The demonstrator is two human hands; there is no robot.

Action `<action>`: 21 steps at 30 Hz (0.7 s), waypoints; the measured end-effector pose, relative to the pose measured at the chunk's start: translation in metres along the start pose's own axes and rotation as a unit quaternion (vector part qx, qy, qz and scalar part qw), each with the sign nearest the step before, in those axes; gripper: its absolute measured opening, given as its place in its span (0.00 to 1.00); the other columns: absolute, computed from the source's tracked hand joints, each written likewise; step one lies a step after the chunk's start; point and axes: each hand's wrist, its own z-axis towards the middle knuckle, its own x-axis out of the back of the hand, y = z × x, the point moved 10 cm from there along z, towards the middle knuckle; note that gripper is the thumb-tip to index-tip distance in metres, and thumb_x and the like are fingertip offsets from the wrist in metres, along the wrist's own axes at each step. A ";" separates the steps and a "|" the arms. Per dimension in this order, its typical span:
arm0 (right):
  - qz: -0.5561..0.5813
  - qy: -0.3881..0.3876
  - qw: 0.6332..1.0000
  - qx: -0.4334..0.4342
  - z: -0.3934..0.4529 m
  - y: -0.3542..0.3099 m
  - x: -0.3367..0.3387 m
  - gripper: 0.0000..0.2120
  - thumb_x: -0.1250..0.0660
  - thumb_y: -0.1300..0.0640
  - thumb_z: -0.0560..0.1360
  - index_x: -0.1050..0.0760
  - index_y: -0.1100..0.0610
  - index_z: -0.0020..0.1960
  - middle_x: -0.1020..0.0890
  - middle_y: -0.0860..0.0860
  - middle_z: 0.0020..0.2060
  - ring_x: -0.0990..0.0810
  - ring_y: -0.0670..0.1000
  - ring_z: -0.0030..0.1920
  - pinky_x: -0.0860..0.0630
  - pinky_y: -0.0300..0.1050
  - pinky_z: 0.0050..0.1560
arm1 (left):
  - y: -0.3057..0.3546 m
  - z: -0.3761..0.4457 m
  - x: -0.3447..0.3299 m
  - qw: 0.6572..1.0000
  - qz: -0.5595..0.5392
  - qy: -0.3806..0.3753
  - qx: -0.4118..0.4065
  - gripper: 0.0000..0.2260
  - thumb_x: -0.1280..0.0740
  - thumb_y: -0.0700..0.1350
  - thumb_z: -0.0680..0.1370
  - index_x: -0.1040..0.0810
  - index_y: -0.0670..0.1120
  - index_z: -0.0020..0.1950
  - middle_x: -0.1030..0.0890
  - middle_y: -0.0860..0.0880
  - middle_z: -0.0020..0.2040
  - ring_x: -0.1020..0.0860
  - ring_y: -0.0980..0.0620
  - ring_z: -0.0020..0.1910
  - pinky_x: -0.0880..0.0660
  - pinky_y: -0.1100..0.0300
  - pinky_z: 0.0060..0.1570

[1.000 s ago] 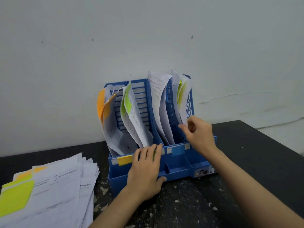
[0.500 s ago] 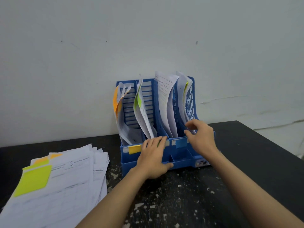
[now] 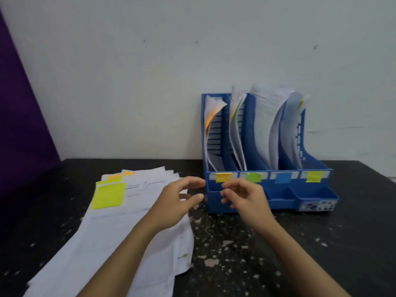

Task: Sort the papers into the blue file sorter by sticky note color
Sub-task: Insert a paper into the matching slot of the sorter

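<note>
Papers, a loose white stack [image 3: 120, 224], lie at nine o'clock of the blue plastic file sorter [image 3: 255, 196]; our left hand [image 3: 173, 202] and right hand [image 3: 246, 200] hover with fingers loosely curled, grasping nothing.

Office-like desk corner: blue file sorter [image 3: 265, 189], loose paper stack [image 3: 111, 228], black speckled desk [image 3: 235, 254], bare white wall [image 3: 150, 82].

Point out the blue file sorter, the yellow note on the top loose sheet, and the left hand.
blue file sorter [image 3: 285, 203], head view, front wall.
yellow note [image 3: 109, 195], head view, centre.
left hand [image 3: 173, 202], head view, back of hand.
</note>
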 end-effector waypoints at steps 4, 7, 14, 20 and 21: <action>-0.028 -0.054 0.998 -0.019 -0.002 0.012 -0.054 0.07 0.35 0.65 0.75 0.21 0.56 0.45 0.17 0.53 0.38 0.18 0.48 0.36 0.25 0.34 0.34 | -0.037 -0.027 0.046 0.997 -0.023 0.062 0.048 0.12 0.32 0.38 0.75 0.22 0.54 0.52 0.19 0.56 0.54 0.23 0.60 0.56 0.25 0.65 0.54; -0.039 -0.071 0.996 -0.029 -0.002 0.021 -0.082 0.07 0.35 0.65 0.74 0.21 0.55 0.45 0.17 0.51 0.39 0.18 0.46 0.37 0.24 0.33 0.35 | -0.063 -0.044 0.078 0.989 -0.049 0.119 0.073 0.12 0.32 0.34 0.74 0.21 0.52 0.50 0.19 0.55 0.51 0.22 0.60 0.54 0.25 0.69 0.50; -0.098 -0.065 0.993 -0.010 -0.002 0.037 -0.119 0.08 0.34 0.65 0.74 0.21 0.52 0.44 0.18 0.46 0.39 0.21 0.42 0.39 0.26 0.30 0.40 | -0.107 -0.084 0.132 0.949 0.113 0.267 0.120 0.11 0.33 0.36 0.74 0.22 0.51 0.51 0.22 0.58 0.52 0.26 0.59 0.52 0.36 0.78 0.51; -0.132 -0.014 0.991 -0.020 0.003 0.051 -0.114 0.05 0.32 0.59 0.74 0.22 0.53 0.50 0.19 0.47 0.41 0.22 0.42 0.42 0.27 0.27 0.38 | -0.124 -0.082 0.124 0.928 0.274 0.185 0.173 0.14 0.33 0.45 0.76 0.23 0.47 0.62 0.23 0.52 0.62 0.28 0.50 0.63 0.34 0.55 0.64; -0.128 -0.010 0.992 -0.022 0.004 0.052 -0.114 0.06 0.32 0.59 0.73 0.22 0.54 0.51 0.19 0.47 0.41 0.21 0.43 0.42 0.27 0.27 0.38 | -0.123 -0.082 0.124 0.932 0.258 0.183 0.176 0.14 0.33 0.45 0.76 0.23 0.47 0.62 0.22 0.51 0.61 0.26 0.50 0.62 0.33 0.56 0.63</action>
